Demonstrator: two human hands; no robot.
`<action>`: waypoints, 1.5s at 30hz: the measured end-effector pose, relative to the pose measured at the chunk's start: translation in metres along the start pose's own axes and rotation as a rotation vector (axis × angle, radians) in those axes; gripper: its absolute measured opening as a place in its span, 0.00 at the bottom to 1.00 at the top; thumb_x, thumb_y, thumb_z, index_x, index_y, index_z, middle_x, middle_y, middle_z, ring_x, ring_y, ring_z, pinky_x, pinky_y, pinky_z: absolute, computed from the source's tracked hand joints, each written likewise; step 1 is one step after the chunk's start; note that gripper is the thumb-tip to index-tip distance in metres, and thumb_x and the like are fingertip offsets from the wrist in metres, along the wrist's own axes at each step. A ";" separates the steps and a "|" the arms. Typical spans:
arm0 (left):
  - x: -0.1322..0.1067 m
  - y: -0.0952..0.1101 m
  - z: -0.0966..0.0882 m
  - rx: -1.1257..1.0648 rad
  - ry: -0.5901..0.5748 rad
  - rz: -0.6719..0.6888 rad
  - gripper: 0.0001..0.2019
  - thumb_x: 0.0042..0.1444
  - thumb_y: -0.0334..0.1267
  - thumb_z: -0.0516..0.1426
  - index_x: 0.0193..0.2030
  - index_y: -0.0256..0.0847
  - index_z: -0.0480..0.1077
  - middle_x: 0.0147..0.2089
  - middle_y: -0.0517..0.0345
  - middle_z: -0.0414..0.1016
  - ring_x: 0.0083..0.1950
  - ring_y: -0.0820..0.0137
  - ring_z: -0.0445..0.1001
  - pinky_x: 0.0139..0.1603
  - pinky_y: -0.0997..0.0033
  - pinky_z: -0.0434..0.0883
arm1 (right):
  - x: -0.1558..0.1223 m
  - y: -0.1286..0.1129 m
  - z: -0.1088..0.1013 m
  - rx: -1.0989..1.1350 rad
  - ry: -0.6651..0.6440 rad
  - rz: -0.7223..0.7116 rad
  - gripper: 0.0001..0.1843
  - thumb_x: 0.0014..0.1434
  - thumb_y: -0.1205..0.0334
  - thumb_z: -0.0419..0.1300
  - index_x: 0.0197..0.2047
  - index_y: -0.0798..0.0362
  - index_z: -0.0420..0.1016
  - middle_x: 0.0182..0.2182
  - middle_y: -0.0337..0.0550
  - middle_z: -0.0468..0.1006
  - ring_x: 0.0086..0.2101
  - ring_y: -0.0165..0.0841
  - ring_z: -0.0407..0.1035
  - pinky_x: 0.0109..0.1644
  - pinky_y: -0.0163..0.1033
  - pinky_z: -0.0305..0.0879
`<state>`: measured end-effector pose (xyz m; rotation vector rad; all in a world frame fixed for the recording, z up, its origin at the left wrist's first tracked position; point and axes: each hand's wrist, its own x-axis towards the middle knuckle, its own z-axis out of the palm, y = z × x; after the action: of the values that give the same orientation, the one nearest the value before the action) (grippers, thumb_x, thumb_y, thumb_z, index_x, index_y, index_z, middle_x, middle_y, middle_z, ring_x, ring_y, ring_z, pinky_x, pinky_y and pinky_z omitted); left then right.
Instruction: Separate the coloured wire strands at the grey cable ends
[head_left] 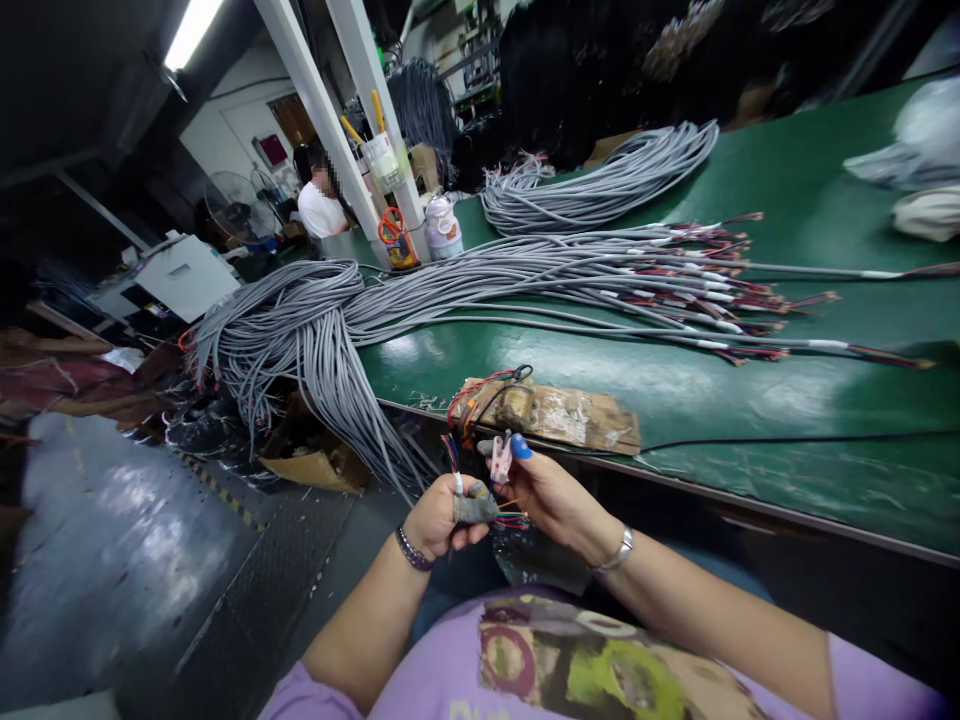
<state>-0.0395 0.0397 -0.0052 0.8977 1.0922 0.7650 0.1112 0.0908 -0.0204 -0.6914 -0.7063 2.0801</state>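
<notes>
Left hand: gray cover (474, 508) on the thumb; left hand (442, 515) has thumb and fingers pinched together on coloured wires (513, 519).
Coloured wires: in front of the person's torso, just off the near bench edge; short axis roughly level, loose tips fanned toward the right hand.
Second wire bunch: dark, red and blue strands (450, 452) rise from the left hand beside a white sleeve (458, 482); long axis near upright, tips up, leaning slightly left. Whether they belong to the same cable, cannot tell.
Right hand: blue wrap on the thumb; right hand (544, 490) has its digits closed on a pink clip (500, 461).
Pink clip: just above the level wires, tilted, long axis nearer vertical than level. Contact with a wire: cannot tell.
Wooden board (581, 420): along the bench edge beyond the hands, long axis left to right; red and black leads at its left end.
Green bench (847, 400): black cord (787, 440) runs rightward from the board.
Gray cables (487, 285): long axis across the bench, stripped ends right; left part drapes over the edge.
Coiled bundle (592, 195): behind these.
Lavender bottle (443, 230): upright by a post.
Co-worker (319, 208): white top, seen beyond the post.
</notes>
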 end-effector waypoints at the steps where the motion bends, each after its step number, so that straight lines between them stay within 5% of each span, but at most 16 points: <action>1: 0.001 -0.001 0.000 0.006 0.004 -0.003 0.18 0.38 0.49 0.64 0.23 0.35 0.66 0.13 0.63 0.67 0.08 0.82 0.53 0.08 0.80 0.45 | 0.000 0.000 0.000 0.008 0.009 -0.013 0.23 0.45 0.41 0.63 0.29 0.54 0.74 0.25 0.40 0.71 0.26 0.28 0.62 0.31 0.34 0.60; 9: -0.001 -0.002 0.005 0.039 0.050 0.006 0.18 0.39 0.50 0.63 0.23 0.36 0.66 0.12 0.64 0.66 0.08 0.82 0.53 0.09 0.80 0.44 | -0.001 0.002 -0.005 0.036 -0.038 0.046 0.23 0.48 0.40 0.61 0.28 0.54 0.72 0.23 0.39 0.71 0.24 0.28 0.62 0.30 0.35 0.62; 16: -0.025 -0.008 0.026 -0.002 0.232 0.128 0.18 0.42 0.50 0.62 0.21 0.37 0.64 0.13 0.64 0.66 0.08 0.83 0.53 0.09 0.80 0.44 | -0.007 -0.006 -0.004 0.109 -0.081 0.163 0.21 0.50 0.42 0.60 0.31 0.53 0.73 0.27 0.40 0.72 0.25 0.28 0.63 0.29 0.33 0.63; 21: -0.028 -0.010 0.037 -0.056 0.340 0.181 0.18 0.43 0.50 0.62 0.21 0.37 0.63 0.13 0.64 0.66 0.08 0.83 0.52 0.09 0.80 0.43 | -0.008 -0.008 -0.001 -0.003 -0.105 0.050 0.16 0.51 0.48 0.62 0.31 0.54 0.75 0.24 0.39 0.71 0.24 0.27 0.62 0.29 0.33 0.62; 34: -0.016 -0.009 0.045 -0.135 0.346 0.175 0.17 0.42 0.48 0.61 0.23 0.37 0.63 0.14 0.65 0.66 0.09 0.83 0.52 0.10 0.79 0.42 | 0.001 -0.004 0.007 0.202 0.000 0.081 0.17 0.45 0.50 0.67 0.30 0.56 0.76 0.22 0.37 0.73 0.22 0.25 0.63 0.27 0.31 0.61; 45: -0.028 -0.018 0.047 -0.133 0.412 0.230 0.17 0.45 0.48 0.61 0.22 0.37 0.63 0.14 0.64 0.66 0.09 0.83 0.52 0.10 0.80 0.43 | -0.005 -0.003 -0.001 0.201 -0.089 0.170 0.20 0.55 0.45 0.57 0.35 0.54 0.76 0.28 0.42 0.75 0.25 0.27 0.64 0.28 0.33 0.64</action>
<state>-0.0010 -0.0027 -0.0004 0.7781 1.2903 1.2388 0.1162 0.0887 -0.0176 -0.5653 -0.4915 2.3115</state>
